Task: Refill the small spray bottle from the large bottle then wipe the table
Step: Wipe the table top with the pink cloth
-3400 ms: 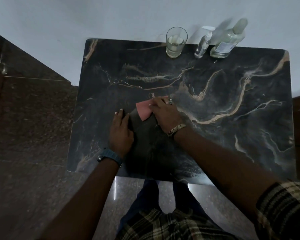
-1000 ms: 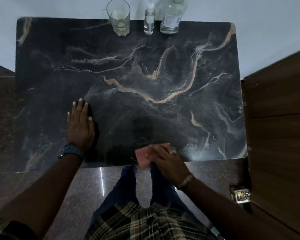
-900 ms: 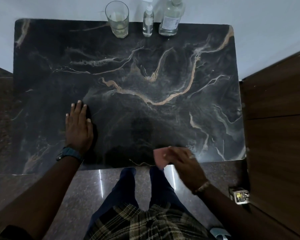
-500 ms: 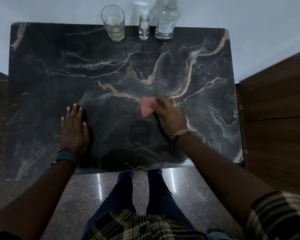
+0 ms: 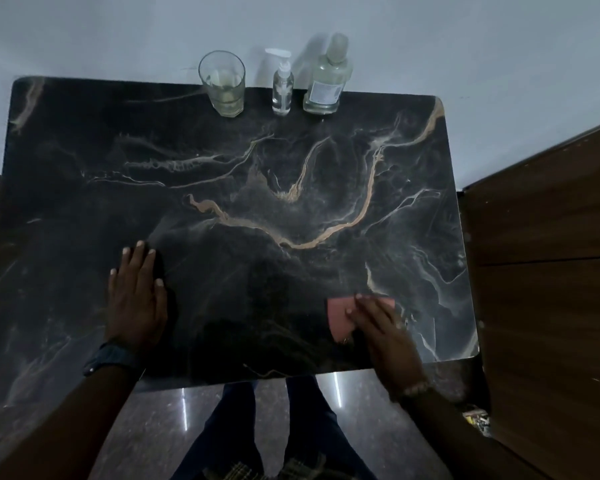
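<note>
Near front-right corner: pink cloth [image 5: 342, 315] flat on table [image 5: 84, 168], long axis running left-right.
Right hand [image 5: 383, 332]: fingers straight, pressing cloth.
Left hand [image 5: 136, 296]: flat, fingers together.
Far edge: small spray bottle [image 5: 282, 90], large bottle [image 5: 327, 83], both upright.

Dark marble table [image 5: 118, 140] bears glass [image 5: 222, 85], small spray bottle [image 5: 282, 89], large bottle [image 5: 326, 81], pink cloth [image 5: 338, 315]

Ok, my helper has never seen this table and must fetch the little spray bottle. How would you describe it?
Look along the far edge of the dark marble table, by the wall. Three clear containers stand in a row; the small spray bottle is the middle one, between the glass and the large bottle. It is the slimmest, with a white pump top.
</note>
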